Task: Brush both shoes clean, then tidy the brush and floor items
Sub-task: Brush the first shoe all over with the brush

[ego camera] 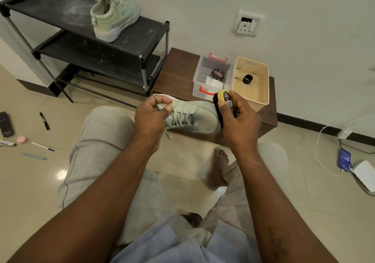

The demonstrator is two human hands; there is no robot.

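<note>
left hand (151, 113) grips shoe (194, 116); right hand (237, 118) grips brush (220, 108) at toe edge.

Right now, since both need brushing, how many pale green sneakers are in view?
2. One pale green lace-up sneaker held in the left hand; the other sneaker standing atop the black metal shoe rack.

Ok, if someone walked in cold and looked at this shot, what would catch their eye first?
Dead centre, the left hand grips a pale green shoe while the right hand holds a black brush at its toe. Next comes the matching shoe standing on top of the dusty black rack at upper left, then a black marker among small items scattered on the floor at far left.
</note>
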